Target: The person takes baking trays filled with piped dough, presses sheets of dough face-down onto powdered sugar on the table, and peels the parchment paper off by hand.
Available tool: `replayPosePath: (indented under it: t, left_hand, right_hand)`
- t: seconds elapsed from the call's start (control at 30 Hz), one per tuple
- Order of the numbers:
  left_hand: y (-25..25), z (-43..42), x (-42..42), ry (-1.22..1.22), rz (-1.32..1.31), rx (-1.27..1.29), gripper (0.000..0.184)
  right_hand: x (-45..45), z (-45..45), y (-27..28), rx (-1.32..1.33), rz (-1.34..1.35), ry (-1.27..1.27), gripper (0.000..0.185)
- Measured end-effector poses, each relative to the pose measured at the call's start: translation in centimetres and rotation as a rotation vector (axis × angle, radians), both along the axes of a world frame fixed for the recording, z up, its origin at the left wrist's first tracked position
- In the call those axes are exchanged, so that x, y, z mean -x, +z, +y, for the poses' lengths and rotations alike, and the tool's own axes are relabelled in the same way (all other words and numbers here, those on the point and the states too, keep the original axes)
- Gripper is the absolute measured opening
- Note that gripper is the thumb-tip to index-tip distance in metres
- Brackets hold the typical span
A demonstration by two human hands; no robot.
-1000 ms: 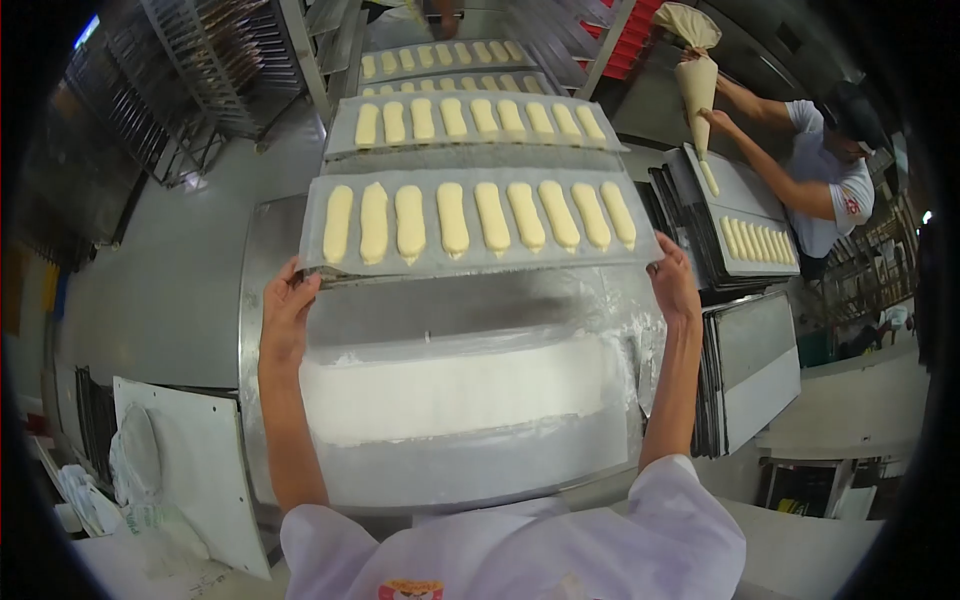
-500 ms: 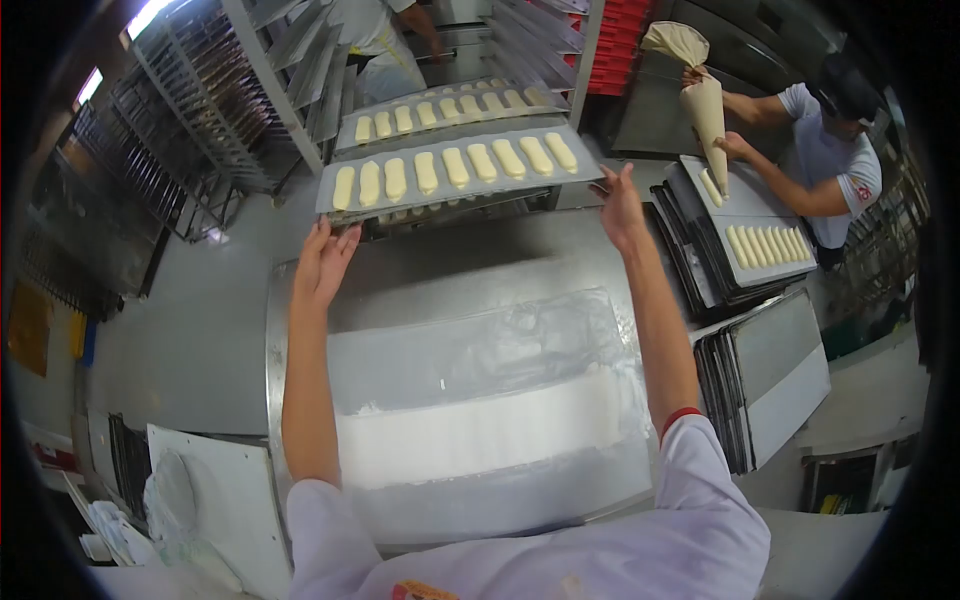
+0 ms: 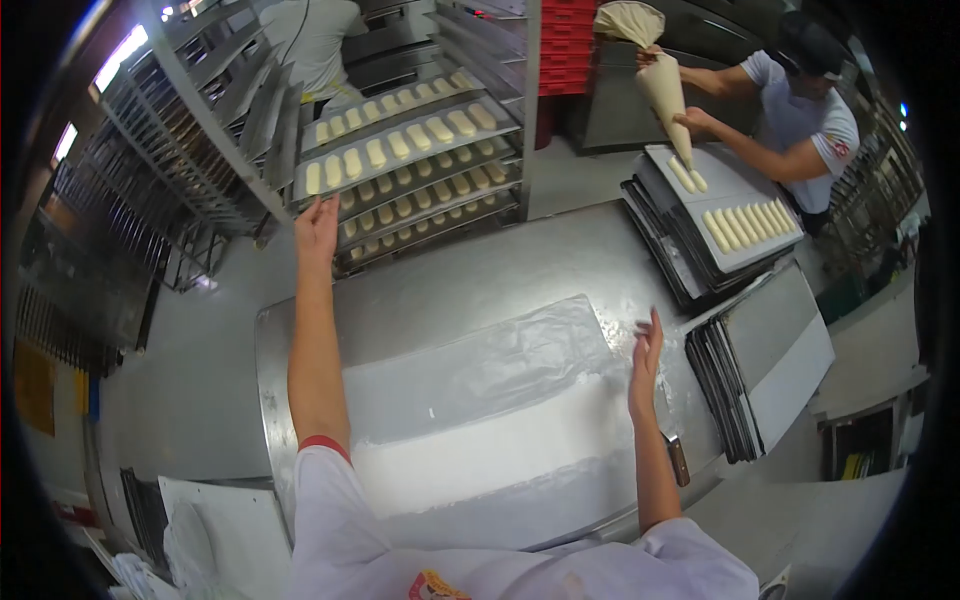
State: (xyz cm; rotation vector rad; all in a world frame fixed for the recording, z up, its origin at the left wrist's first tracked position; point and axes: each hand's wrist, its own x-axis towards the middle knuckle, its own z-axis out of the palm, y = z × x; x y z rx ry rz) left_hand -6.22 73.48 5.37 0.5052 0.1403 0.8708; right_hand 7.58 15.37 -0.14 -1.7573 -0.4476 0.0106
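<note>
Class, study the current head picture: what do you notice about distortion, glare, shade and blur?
Head view: wide-angle distortion bows the table's near edge, and corners go black; head view: the strip light glares white; head view: left-side racks look dim; head view: right hand slightly soft.

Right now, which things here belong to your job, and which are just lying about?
Probably in the job:
tray of pale strips
left hand, at that tray's near edge
metal rack

Probably just lying about:
brown-handled tool near the right forearm
stacked red crates
white board at lower left
</note>
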Motion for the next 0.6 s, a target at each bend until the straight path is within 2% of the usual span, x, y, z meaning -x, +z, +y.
replayPosePath:
  t: [0.13, 0.2, 0.23, 0.3, 0.37, 0.4, 0.5, 0.57, 0.6]
  left_hand:
    - [0.8, -2.3, -0.9, 0.051, 0.056, -0.024, 0.021]
    - [1.2, -5.5, -0.9, 0.001, 0.26, 0.019, 0.027]
    - [0.2, -7.2, -0.8, -0.002, 0.334, -0.094, 0.052]
    - [0.4, -13.0, 0.5, -0.03, 0.352, -0.322, 0.073]
    - [1.4, -18.5, 2.5, -0.187, 0.371, -0.554, 0.086]
    - [1.2, -20.8, 3.6, -0.212, 0.402, -0.536, 0.085]
    - [-0.8, -26.8, 7.0, -0.198, 0.59, -0.568, 0.081]
    - [0.0, -31.2, 9.7, -0.2, 0.838, -0.683, 0.073]
    - [0.3, -33.1, 11.0, -0.224, 0.848, -0.718, 0.07]
  right_hand:
    - [3.1, -9.3, -2.0, 0.208, -0.097, -0.213, 0.062]
    - [4.9, -12.9, -3.1, 0.67, -0.237, -0.29, 0.053]
    - [5.7, -14.3, -3.5, 0.665, -0.228, -0.309, 0.053]
    - [7.1, -16.5, -4.0, 0.819, -0.295, -0.282, 0.048]
    - [7.7, -18.0, -4.9, 0.877, -0.334, -0.324, 0.046]
    - [8.2, -18.8, -5.4, 0.947, -0.385, -0.341, 0.043]
    - [8.2, -19.8, -6.4, 0.936, -0.325, -0.306, 0.036]
    - [7.7, -20.1, -7.7, 0.86, -0.312, -0.358, 0.035]
    - [7.4, -20.3, -8.1, 0.795, -0.305, -0.397, 0.033]
